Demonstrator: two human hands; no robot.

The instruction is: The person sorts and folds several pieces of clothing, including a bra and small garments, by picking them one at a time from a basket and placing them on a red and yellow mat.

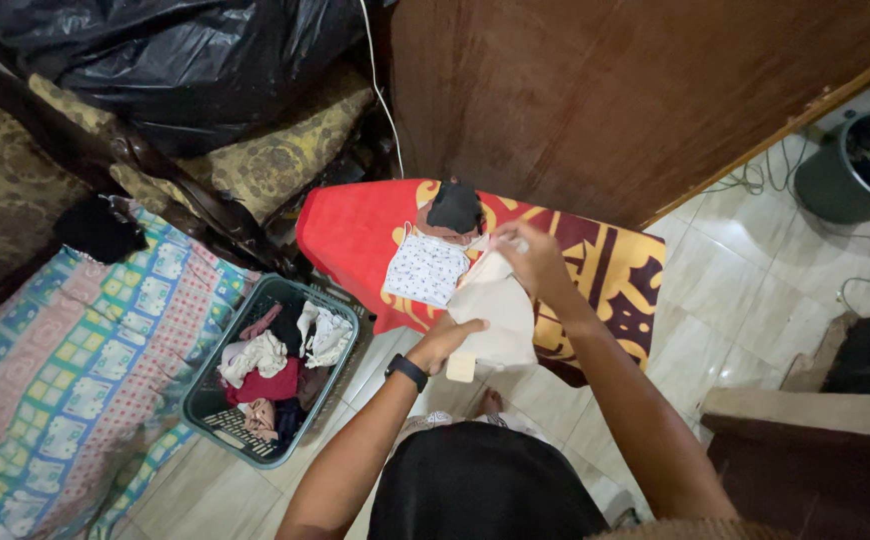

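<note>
I see both hands gripping a cream cloth [495, 315], held up over the red-and-gold ironing board [355, 235]. Left hand [445, 340] pinches its lower edge, right hand [530, 260] holds the top corner. A folded dotted white garment [425, 270] lies on the board; a green laundry basket [210, 415] of clothes sits on the floor beside it.

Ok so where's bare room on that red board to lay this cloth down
The red board is bare at its left end, between the basket side and the small folded pile. Its right patterned end, past the right hand, looks free too. The middle is crowded: pile, dark item, both hands holding the cream cloth.
</note>
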